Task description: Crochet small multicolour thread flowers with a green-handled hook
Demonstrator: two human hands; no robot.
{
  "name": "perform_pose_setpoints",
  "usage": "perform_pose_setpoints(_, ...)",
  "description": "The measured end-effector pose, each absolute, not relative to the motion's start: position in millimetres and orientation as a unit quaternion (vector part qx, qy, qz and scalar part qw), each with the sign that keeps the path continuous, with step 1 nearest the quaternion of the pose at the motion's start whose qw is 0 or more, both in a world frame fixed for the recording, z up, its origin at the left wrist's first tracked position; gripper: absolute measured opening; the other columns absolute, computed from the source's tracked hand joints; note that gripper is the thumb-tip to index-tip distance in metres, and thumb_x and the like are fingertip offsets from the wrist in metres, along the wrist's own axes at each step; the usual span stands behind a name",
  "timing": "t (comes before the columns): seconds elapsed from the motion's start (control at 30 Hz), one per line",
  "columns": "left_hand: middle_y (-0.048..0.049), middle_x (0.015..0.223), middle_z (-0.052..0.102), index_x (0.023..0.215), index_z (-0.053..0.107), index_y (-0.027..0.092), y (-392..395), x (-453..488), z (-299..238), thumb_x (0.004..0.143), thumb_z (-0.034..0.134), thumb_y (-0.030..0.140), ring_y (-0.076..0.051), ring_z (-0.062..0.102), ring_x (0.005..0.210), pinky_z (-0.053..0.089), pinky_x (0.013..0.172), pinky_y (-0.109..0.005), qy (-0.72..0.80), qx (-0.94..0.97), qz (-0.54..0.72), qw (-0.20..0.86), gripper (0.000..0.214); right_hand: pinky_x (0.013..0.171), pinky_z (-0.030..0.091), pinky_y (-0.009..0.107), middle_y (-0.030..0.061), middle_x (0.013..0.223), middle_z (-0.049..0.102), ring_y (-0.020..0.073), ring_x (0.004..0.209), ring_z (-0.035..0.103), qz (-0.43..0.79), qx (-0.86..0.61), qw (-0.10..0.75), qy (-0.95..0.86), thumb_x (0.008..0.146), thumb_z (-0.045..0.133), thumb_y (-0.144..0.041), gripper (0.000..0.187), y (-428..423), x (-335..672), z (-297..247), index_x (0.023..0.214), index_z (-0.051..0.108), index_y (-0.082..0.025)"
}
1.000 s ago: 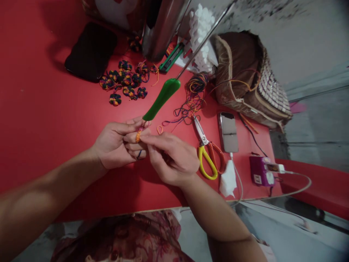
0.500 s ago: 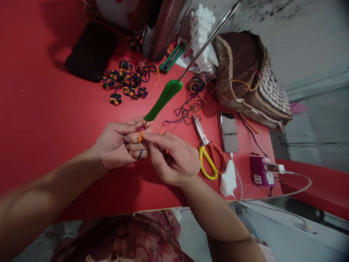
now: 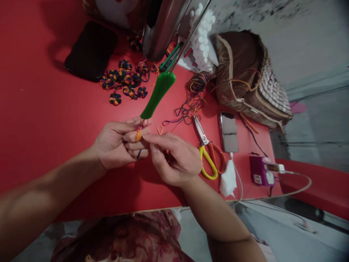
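My left hand [image 3: 117, 143] is closed, pinching a small orange and pink crochet piece [image 3: 139, 134] at its fingertips. A blue yarn loop sits round one of its fingers. A green-handled crochet hook [image 3: 157, 94] rises from those fingertips, its metal shaft running up out of the top edge. My right hand [image 3: 177, 160] is closed too, with index finger and thumb pinched together right against the crochet piece. What lies between them is hidden. A small orange yarn loop [image 3: 159, 129] lies on the red table [image 3: 54, 109] just beyond the fingers.
Several finished multicoloured crochet flowers [image 3: 124, 82] lie by a black pouch [image 3: 91, 51]. A tangle of yarn [image 3: 192, 96], yellow and red scissors [image 3: 208, 153], a phone [image 3: 228, 131], a purple charger [image 3: 261, 171] with cables, a brown bag [image 3: 245, 72] and a metal vessel [image 3: 160, 29] crowd the right.
The green-handled hook has swung left, standing more upright. The right hand's fingers have shifted slightly at the crochet piece. The left hand has stayed put.
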State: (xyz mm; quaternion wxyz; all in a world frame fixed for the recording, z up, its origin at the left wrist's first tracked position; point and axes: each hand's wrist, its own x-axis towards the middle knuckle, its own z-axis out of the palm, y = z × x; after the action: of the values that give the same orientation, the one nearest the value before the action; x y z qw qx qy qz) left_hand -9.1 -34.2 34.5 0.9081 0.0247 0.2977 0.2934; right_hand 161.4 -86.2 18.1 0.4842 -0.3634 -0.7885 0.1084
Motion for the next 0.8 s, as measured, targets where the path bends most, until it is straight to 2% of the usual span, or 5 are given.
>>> perform_pose_setpoints(0.3,0.0087,0.060,0.005,0.068,0.051,0.022,-32.9,-7.8,34.1,0.109,0.030,0.011,-0.011,-0.002,0.050,0.026,0.043,-0.021,0.316,0.015,0.287,0.904,0.048,0.067,0.064,0.021,0.0005,0.092,0.086,0.0106,0.066,0.073,0.129,-0.364,0.486,-0.784,0.097,0.066,-0.001,0.037,-87.6,159.3,15.4,0.127,0.077,-0.020)
perform_pose_setpoints(0.53,0.0090,0.062,0.007,0.072,0.048,0.022,-33.8,-7.5,39.4,0.111,0.031,0.011,-0.011,0.000,0.049,0.027,0.043,-0.020,0.325,-0.016,0.301,0.897,0.044,0.055,0.059,0.020,-0.0019,0.079,0.079,0.0097,0.057,0.067,0.107,-0.371,0.474,-0.791,0.099,0.065,-0.004,0.031,-87.4,160.7,17.0,0.122,0.076,-0.021)
perform_pose_setpoints(0.67,0.0094,0.060,0.008,0.074,0.049,0.022,-33.0,-8.9,37.3,0.111,0.031,0.011,-0.011,-0.001,0.050,0.028,0.042,-0.020,0.313,-0.014,0.311,0.897,0.043,0.055,0.058,0.019,-0.0021,0.077,0.076,0.0095,0.059,0.066,0.113,-0.370,0.473,-0.792,0.099,0.064,-0.003,0.029,-87.6,160.4,17.5,0.120,0.076,-0.018)
perform_pose_setpoints(0.8,0.0096,0.057,0.011,0.073,0.054,0.021,-33.3,-10.6,33.0,0.111,0.026,0.008,-0.011,0.002,0.044,0.031,0.042,-0.021,0.280,-0.004,0.318,0.906,0.048,0.056,0.059,0.020,-0.0017,0.080,0.079,0.0103,0.060,0.068,0.114,-0.371,0.471,-0.792,0.099,0.064,-0.004,0.032,-87.2,160.5,15.9,0.122,0.076,-0.020)
